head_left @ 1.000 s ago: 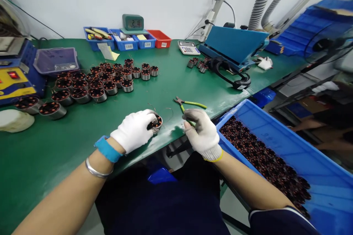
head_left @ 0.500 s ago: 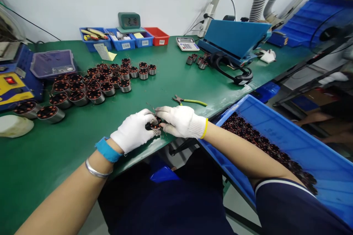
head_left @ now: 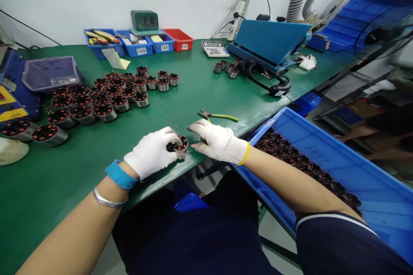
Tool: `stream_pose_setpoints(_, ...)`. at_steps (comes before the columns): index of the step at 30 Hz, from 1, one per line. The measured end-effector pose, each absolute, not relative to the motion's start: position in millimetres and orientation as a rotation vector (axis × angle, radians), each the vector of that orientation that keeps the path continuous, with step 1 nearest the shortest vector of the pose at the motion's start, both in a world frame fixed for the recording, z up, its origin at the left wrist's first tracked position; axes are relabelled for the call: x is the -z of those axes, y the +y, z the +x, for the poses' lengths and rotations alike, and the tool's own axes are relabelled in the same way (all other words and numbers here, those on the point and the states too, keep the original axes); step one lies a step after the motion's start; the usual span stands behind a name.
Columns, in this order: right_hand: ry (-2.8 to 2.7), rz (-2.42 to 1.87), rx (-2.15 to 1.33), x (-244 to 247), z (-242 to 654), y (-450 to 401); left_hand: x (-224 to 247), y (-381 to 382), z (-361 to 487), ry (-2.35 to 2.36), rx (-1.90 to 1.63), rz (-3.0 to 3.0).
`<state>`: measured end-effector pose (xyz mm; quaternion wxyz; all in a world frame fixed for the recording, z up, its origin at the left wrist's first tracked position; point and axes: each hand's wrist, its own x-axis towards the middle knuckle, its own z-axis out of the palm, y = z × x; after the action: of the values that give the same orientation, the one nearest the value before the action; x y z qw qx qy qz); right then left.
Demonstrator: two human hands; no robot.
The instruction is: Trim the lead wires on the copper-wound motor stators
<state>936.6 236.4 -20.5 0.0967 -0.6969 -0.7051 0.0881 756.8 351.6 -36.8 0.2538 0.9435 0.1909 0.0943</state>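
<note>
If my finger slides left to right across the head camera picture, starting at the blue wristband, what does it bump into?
Blue wristband → white-gloved left hand → round coil piece → white-gloved right hand → big blue bin with more coil pieces inside.

on my tabletop (head_left: 185,99), the pliers (head_left: 223,116) lie just beyond my right hand (head_left: 217,139). left of them and nearer me is the coil (head_left: 182,143) in my left hand (head_left: 153,151); farther left, rows of coils (head_left: 103,111); behind, the calculator (head_left: 215,49); behind and left, the clock (head_left: 144,20); right, off the tabletop, the crate (head_left: 371,176) holding more coils (head_left: 305,161).
</note>
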Motion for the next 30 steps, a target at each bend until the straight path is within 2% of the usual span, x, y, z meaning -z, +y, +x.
stream_pose_setpoints(6, -2.231, -2.05, -0.455, 16.4, 935.5, 248.4, 39.0, 353.2, 755.6, 0.522, -0.247, 2.532)
stream_pose_setpoints(11, -2.025, -1.884, -0.535, 29.1, 936.1, 253.9, 41.4, 353.4, 756.5, 0.517, -0.269, 2.43)
stream_pose_setpoints(17, -1.769, -1.609, -0.423, 36.1, 929.0, 240.7, 34.0, 357.4, 753.2, 0.68, -0.438, 1.671)
stream_pose_setpoints(23, -1.768, -1.599, -0.346, 24.0, 922.6, 231.1, 25.3, 348.3, 750.8, 0.539, 0.071, 1.351)
stream_pose_setpoints(27, -1.715, -1.757, -0.59, 21.1, 918.7, 227.4, 20.5, 337.0, 750.0, 0.602, -0.207, 1.467)
stream_pose_setpoints(30, -1.454, -1.737, -0.998, 22.8, 919.1, 227.1, 22.7, 334.6, 743.3, 0.526, -0.312, 1.682)
